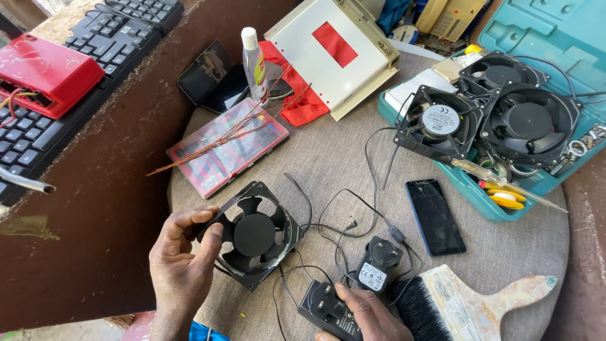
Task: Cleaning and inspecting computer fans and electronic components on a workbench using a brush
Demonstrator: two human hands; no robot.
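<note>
My left hand (183,262) grips the left edge of a black square cooling fan (254,235), held tilted just above the grey round stool top (353,151). At the near edge my right hand (366,312) rests on a black plug-in power adapter (328,309). A second black adapter (377,264) lies just beyond it, with thin black wires (341,221) looping between the fan and the adapters. A wide paint brush (454,303) with black bristles lies right of my right hand.
A dark phone (434,216) lies right of centre. A teal tool case (505,107) at the right holds three more fans and a screwdriver (505,183). Behind are a clear parts box (227,146), a bottle (254,57), a cream box (334,50), a keyboard (76,69).
</note>
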